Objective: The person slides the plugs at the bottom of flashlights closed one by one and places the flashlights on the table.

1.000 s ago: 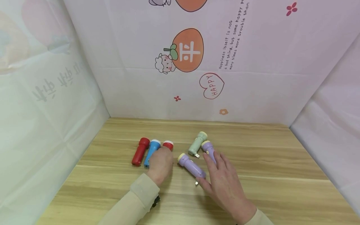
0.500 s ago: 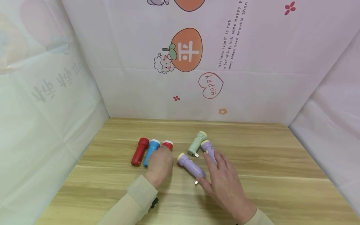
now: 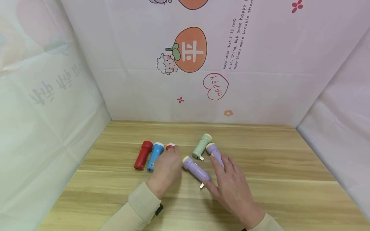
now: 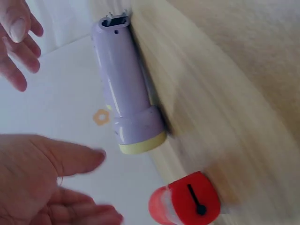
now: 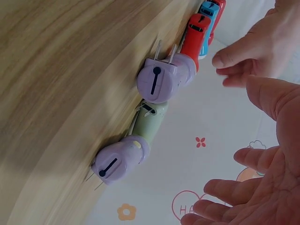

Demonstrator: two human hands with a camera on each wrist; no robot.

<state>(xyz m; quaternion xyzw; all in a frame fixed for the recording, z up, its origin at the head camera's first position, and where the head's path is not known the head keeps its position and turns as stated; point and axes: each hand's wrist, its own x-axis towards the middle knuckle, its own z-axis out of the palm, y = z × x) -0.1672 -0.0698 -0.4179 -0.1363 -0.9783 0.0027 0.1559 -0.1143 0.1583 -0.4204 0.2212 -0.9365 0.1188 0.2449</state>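
Several small flashlights lie on the wooden table. My left hand (image 3: pixel 167 168) is just above the red flashlight with a white rim (image 3: pixel 170 146), covering most of it in the head view. In the left wrist view, thumb and fingers stand apart, with a gap between them and that red body (image 4: pixel 196 199). My right hand (image 3: pixel 232 191) hovers with spread fingers by two lilac flashlights, the nearer one (image 3: pixel 196 169) and the farther one (image 3: pixel 214 152). Nothing is in its palm in the right wrist view. Metal plug prongs stick out of both lilac flashlights (image 5: pixel 157 84).
Left of the left hand lie a blue flashlight (image 3: pixel 155 155) and an all-red flashlight (image 3: pixel 143 156), side by side. A pale green flashlight (image 3: pixel 202 146) lies behind the lilac pair, prongs out. Printed white cloth (image 3: pixel 144 96) walls the table at the back and sides.
My left hand has shifted slightly right and away from me, its fingers straightening off the red-and-white flashlight. My right hand has stayed almost still, and the flashlights keep their places.
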